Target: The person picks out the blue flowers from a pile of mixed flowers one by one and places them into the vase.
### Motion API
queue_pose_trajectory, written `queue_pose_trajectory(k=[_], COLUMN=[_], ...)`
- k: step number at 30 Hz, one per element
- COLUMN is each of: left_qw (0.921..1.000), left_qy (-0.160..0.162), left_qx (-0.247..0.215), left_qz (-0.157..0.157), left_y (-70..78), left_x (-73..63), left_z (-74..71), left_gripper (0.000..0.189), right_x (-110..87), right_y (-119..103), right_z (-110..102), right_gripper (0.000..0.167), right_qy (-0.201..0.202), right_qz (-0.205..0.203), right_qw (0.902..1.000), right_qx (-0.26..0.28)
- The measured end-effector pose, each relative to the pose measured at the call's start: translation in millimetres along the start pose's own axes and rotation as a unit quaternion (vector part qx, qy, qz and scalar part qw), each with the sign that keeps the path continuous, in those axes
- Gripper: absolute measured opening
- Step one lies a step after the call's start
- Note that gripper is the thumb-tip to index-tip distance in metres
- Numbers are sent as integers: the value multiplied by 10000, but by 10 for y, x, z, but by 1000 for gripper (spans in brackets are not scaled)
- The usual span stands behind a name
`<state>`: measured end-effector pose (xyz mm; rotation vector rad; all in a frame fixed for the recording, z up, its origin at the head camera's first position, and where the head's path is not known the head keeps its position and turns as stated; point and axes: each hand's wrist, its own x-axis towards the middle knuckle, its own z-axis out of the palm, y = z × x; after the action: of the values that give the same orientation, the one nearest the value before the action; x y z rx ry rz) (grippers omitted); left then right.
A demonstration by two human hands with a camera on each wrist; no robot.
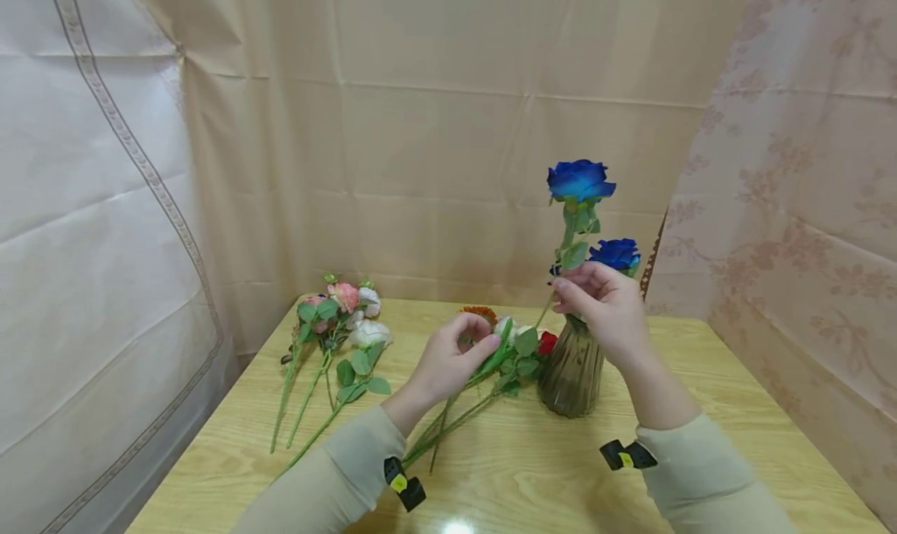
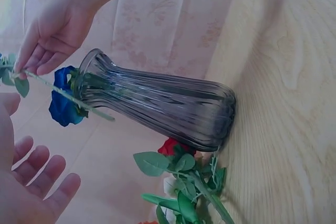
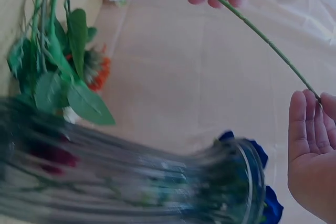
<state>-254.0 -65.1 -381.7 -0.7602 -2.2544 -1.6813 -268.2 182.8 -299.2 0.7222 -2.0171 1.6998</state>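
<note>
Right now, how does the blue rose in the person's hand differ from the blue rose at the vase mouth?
The right hand pinches the held rose by its stem; the vase rose sits at the mouth of the vase.
In the head view, the held rose's bloom is higher and unobstructed; the vase rose's is lower, partly behind the hand.
Both have blue, layered petals.

Head view from above, facing forward and down across the table (image 1: 518,479), both wrist views low, tipped sideways, sharing the vase (image 2: 163,103), the right one nearer.
</note>
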Motion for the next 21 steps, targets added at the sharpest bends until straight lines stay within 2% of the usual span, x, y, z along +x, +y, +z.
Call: queue_pose_trajectory(k=[4, 10, 16, 21], left_qw=[9999, 9996, 9994, 9993], left_qy=[23, 53, 71, 92], left_qx=[-73, 57, 123, 160], left_qz=[127, 280, 302, 317], left_y=[-4, 2, 35, 44], left_x=[53, 130, 202, 254], left_z=[25, 49, 92, 143], left_gripper=[22, 35, 48, 54], right_x=[62, 142, 194, 230], right_y=[-55, -141, -221, -252], right_z=[-136, -317, -506, -628], right_gripper=[21, 15, 17, 16], right_qy=[194, 518, 821, 1056], right_qz=[-157, -378, -262, -182], right_qw=[9996, 9967, 9947, 9899], right_qx=[130, 496, 562, 923])
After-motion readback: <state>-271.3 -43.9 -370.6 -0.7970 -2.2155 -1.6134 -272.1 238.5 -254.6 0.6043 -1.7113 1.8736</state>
